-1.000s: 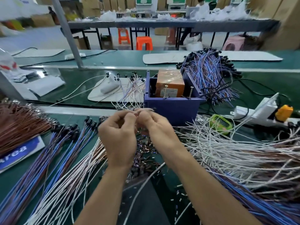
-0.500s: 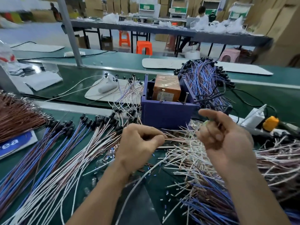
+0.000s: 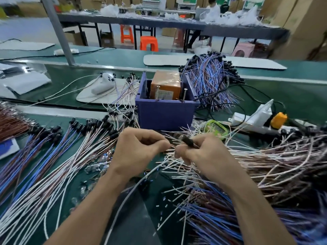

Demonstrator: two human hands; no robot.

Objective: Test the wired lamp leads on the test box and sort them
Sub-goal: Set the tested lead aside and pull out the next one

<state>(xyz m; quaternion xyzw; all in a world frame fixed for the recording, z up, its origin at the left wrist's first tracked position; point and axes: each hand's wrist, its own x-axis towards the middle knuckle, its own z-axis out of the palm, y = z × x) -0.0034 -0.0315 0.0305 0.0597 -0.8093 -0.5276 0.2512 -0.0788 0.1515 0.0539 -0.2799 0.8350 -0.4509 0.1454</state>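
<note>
Thin wire ends are pinched by the left hand. The lead's black cylindrical lamp holder is gripped by the right hand, in front of the purple plastic test box. Ends are likely best spread, one per upright metal pin. Counted: one box, two pins; heaped leads uncountable.

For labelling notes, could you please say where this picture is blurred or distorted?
Head view: sharpest at the purple plastic test box, left hand and right hand; far grey shelf and right edge blurred; wide-angle lens bows the green bench.
</note>
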